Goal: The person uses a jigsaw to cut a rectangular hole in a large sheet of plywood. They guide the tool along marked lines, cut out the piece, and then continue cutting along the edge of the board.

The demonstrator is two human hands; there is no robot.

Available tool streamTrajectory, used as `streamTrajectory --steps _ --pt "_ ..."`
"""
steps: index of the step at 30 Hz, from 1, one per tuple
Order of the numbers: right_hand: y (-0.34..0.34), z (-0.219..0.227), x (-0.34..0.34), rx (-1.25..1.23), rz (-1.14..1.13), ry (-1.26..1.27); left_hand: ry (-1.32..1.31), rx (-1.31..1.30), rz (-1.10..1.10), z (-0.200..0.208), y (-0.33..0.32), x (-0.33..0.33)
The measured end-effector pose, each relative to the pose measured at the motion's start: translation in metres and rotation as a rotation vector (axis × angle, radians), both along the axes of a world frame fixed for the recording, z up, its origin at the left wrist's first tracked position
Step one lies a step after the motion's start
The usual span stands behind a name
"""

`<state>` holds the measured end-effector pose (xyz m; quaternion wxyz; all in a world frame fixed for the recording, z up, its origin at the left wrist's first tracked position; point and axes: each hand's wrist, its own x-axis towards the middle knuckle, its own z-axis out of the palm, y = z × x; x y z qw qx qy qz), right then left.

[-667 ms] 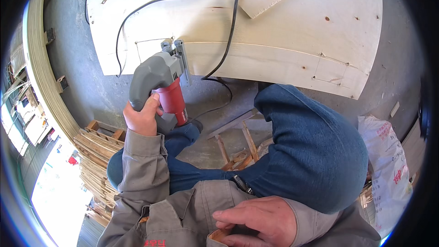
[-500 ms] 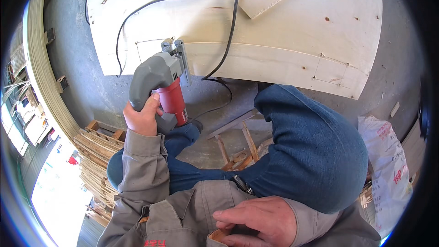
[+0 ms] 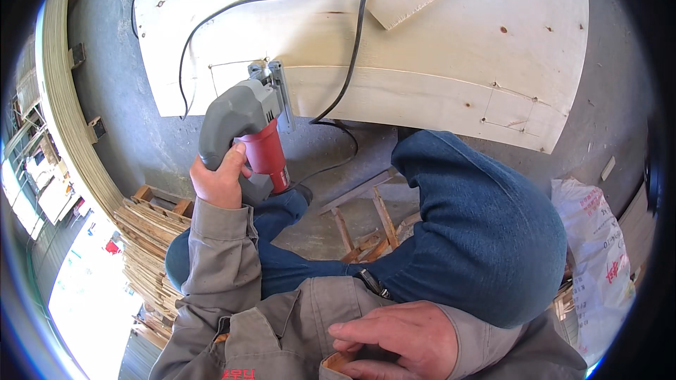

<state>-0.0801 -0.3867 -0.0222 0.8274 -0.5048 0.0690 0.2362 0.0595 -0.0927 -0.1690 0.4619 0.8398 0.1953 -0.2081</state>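
Clearly, the left hand [image 3: 220, 179] is wrapped round a red-and-grey jigsaw [image 3: 243, 109], while the right hand [image 3: 408, 336] is loosely curled by the jacket [image 3: 299, 309], thumb apart. The jigsaw's front end sits over the near side of the plywood sheet [image 3: 436, 42], which a black cord [image 3: 360, 32] crosses.
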Motion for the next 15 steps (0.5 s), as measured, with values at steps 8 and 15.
streamTrajectory --steps 8,15 --pt "-0.0015 -0.0017 -0.0004 -0.005 0.017 -0.019 -0.001 -0.006 0.0 0.0017 -0.0048 0.002" --pt "-0.0011 -0.0008 -0.0012 -0.026 0.012 -0.01 -0.004 0.006 -0.005 0.0008 -0.004 0.0022"
